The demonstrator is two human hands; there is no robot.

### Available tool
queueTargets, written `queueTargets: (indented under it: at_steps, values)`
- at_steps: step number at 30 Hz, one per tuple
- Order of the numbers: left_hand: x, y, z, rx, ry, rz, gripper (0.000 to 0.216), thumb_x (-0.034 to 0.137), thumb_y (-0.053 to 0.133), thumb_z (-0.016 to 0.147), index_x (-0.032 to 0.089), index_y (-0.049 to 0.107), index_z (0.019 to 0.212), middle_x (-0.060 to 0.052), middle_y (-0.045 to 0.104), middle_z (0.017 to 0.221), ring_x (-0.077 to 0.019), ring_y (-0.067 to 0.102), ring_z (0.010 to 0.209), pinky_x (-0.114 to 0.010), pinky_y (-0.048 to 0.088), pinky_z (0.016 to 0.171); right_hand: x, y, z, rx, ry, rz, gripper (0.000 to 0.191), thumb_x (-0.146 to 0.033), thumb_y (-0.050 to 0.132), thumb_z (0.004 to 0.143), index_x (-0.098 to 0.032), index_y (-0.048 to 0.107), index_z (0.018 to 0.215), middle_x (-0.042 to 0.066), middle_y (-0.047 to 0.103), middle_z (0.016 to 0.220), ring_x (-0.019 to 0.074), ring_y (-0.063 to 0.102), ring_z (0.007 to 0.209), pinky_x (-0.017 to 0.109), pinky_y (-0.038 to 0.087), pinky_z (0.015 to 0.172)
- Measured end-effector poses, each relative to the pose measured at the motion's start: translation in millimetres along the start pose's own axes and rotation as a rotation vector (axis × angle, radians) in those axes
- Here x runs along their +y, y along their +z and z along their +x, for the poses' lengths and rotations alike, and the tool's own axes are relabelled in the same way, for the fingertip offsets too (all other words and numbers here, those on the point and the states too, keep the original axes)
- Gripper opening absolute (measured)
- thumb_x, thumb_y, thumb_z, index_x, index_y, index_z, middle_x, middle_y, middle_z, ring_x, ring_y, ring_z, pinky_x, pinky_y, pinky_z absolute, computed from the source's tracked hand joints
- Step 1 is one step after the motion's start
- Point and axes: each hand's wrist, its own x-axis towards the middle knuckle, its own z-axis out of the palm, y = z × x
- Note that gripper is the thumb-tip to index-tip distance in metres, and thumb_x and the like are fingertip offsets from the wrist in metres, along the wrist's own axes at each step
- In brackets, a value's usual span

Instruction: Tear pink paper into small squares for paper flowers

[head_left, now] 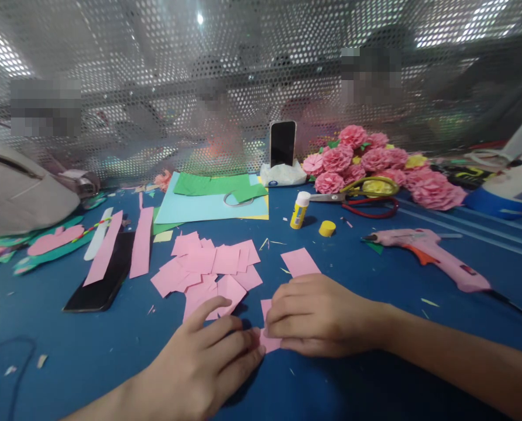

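Both my hands rest low on the blue table point(375, 280) and meet over one small pink paper piece point(267, 342). My left hand point(203, 359) lies with fingers stretched toward it, the fingertips touching its left edge. My right hand point(318, 316) is curled, its fingers pressing the paper down from above. Most of the piece is hidden under the fingers. Just beyond my hands lies a pile of several pink paper squares point(212, 269), and a single pink square point(300, 261) sits apart to the right.
A glue stick point(299, 210) and its yellow cap point(327, 228) stand mid-table. A pink glue gun point(428, 254) lies right; scissors point(361, 196) and pink paper flowers point(375, 164) behind it. Pink strips point(141, 242), a black phone point(100, 280), coloured sheets point(208, 199), an upright phone point(282, 143).
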Motion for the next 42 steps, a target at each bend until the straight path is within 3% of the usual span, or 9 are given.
queueTargets:
  at_steps: [17, 21, 24, 30, 36, 42]
  values:
    - [1, 0, 3, 0.021, -0.048, -0.009, 0.022, 0.013, 0.047, 0.095, 0.018, 0.068, 0.101, -0.001, 0.070, 0.092, -0.0149, 0.059, 0.088, -0.042, 0.031, 0.104, -1, 0, -1, -0.040, 0.015, -0.028, 0.021, -0.028, 0.051, 0.093, -0.016, 0.067, 0.099, 0.005, 0.069, 0.098, 0.0173, 0.059, 0.090, 0.030, 0.044, 0.076]
    - [1, -1, 2, -0.013, -0.146, -0.125, 0.026, 0.016, 0.045, 0.095, 0.021, 0.068, 0.105, -0.007, 0.062, 0.093, -0.0190, 0.054, 0.088, -0.042, 0.040, 0.088, -4, 0, 0, -0.080, 0.032, -0.042, 0.024, -0.030, 0.048, 0.094, -0.016, 0.066, 0.100, 0.005, 0.067, 0.103, 0.0191, 0.056, 0.093, 0.032, 0.043, 0.078]
    - [2, -2, 1, -0.035, -0.181, -0.151, 0.028, 0.018, 0.042, 0.095, 0.020, 0.068, 0.103, -0.007, 0.056, 0.083, -0.0190, 0.048, 0.078, -0.036, 0.041, 0.072, -9, 2, 5, -0.098, 0.085, -0.039, 0.024, -0.033, 0.048, 0.094, -0.018, 0.065, 0.105, 0.004, 0.066, 0.109, 0.0202, 0.053, 0.100, 0.035, 0.041, 0.083]
    - [2, -1, 1, -0.014, -0.136, -0.110, 0.029, 0.016, 0.039, 0.096, 0.014, 0.068, 0.097, -0.005, 0.054, 0.075, -0.0178, 0.046, 0.072, -0.035, 0.038, 0.069, -21, 10, 17, -0.135, 0.196, -0.029, 0.029, -0.045, 0.051, 0.093, -0.022, 0.064, 0.105, 0.004, 0.058, 0.127, 0.0223, 0.047, 0.116, 0.040, 0.037, 0.093]
    - [3, 0, -1, -0.031, -0.116, -0.092, 0.028, 0.013, 0.038, 0.096, 0.014, 0.066, 0.102, -0.006, 0.059, 0.081, -0.0186, 0.050, 0.079, -0.037, 0.041, 0.076, -33, 9, 20, -0.144, 0.208, -0.188, 0.030, -0.048, 0.055, 0.090, -0.024, 0.066, 0.104, 0.004, 0.055, 0.136, 0.0234, 0.047, 0.121, 0.042, 0.036, 0.098]
    - [3, -2, 3, 0.035, -0.077, -0.058, 0.026, 0.011, 0.041, 0.095, 0.011, 0.067, 0.095, -0.003, 0.055, 0.068, -0.0158, 0.045, 0.065, -0.034, 0.043, 0.071, -45, 5, 16, -0.079, 0.224, -0.429, 0.038, -0.047, 0.063, 0.083, -0.014, 0.070, 0.101, 0.012, 0.061, 0.128, 0.0265, 0.053, 0.116, 0.039, 0.046, 0.085]
